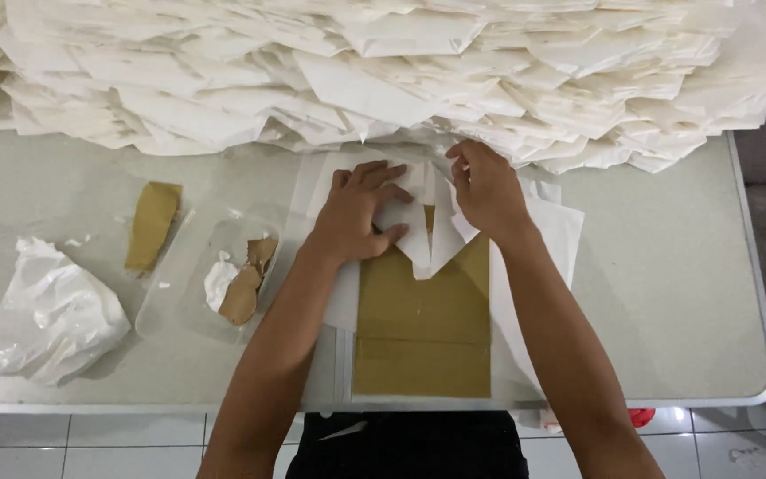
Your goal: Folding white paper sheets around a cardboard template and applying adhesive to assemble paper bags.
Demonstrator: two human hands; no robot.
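A large heap of folded white paper (383, 71) spans the frame's top on the grey table (667, 293). At centre, a brown cardboard template (423, 328) lies under a white sheet (427, 232). The left hand (356, 213) presses flat, fingers spread, on the sheet; the right hand (488, 188) pinches its folded edge.

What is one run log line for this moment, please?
left hand: pressing white paper | right hand: folding paper flap | under: brown template
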